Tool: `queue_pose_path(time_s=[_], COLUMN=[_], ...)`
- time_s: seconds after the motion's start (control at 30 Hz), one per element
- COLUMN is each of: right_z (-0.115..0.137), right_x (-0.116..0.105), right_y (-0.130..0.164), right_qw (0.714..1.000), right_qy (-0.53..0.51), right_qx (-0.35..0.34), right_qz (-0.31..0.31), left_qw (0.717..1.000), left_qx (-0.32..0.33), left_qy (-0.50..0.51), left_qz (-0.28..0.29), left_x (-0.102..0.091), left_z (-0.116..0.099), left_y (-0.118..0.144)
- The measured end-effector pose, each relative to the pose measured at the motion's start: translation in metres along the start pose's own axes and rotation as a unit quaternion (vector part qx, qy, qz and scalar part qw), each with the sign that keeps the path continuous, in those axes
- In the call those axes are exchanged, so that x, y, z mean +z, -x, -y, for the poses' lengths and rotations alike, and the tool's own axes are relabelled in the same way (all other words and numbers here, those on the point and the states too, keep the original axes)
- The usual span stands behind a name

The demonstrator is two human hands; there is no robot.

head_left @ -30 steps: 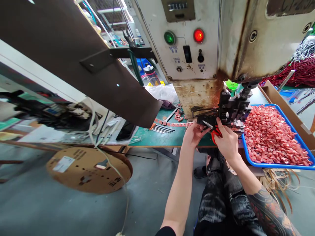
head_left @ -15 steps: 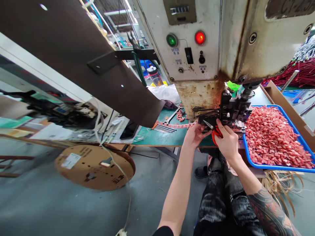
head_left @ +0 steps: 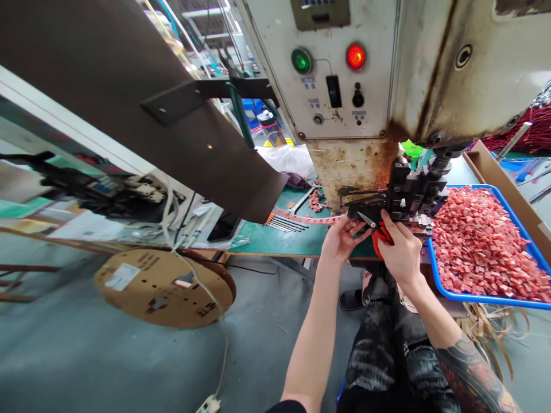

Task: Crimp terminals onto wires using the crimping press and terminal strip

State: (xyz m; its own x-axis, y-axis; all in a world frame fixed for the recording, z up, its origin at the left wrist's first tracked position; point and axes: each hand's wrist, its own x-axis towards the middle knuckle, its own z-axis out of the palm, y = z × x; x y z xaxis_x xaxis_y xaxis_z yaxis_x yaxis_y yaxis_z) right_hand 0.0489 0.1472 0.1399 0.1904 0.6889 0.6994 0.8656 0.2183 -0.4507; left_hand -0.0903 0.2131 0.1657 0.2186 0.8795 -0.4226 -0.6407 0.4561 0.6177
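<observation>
Right hand (head_left: 400, 252) is wrapped around red-handled snips (head_left: 375, 229), tips up at the black die block (head_left: 404, 198) of the crimping press (head_left: 365, 115). Left hand (head_left: 340, 238) pinches the pink terminal strip (head_left: 307, 218) feeding in over the green bench (head_left: 279, 241). The blue tray (head_left: 434, 269) just beside is heaped with loose pink terminals (head_left: 482, 246).

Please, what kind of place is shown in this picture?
Most likely a small factory workshop. A worn press machine stands on a green workbench, a blue tray holds many small red parts, and a cardboard reel lies on the floor.
</observation>
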Motion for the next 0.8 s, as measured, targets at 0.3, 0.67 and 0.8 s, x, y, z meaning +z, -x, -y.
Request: queue_pose_path(time_s=[0.3, 0.67, 0.8], right_z=[-0.0029, -0.0007, -0.0020], right_x=[0.0003, -0.0009, 0.0006], right_y=[-0.0009, -0.0020, -0.0018], right_qw=[1.000, 1.000, 1.000], right_qy=[-0.007, -0.013, -0.018], right_qx=[0.000, 0.006, 0.012], right_qz=[0.017, 0.010, 0.018], left_qw=[0.999, 0.998, 0.999], left_qx=[0.035, -0.017, -0.009], left_qy=[-0.024, -0.034, -0.031], left_qz=[0.018, 0.044, 0.033], left_x=[0.0000, 0.0029, 0.0027], left_z=[-0.0041, -0.0026, -0.0040], left_y=[-0.0058, -0.0070, -0.0096])
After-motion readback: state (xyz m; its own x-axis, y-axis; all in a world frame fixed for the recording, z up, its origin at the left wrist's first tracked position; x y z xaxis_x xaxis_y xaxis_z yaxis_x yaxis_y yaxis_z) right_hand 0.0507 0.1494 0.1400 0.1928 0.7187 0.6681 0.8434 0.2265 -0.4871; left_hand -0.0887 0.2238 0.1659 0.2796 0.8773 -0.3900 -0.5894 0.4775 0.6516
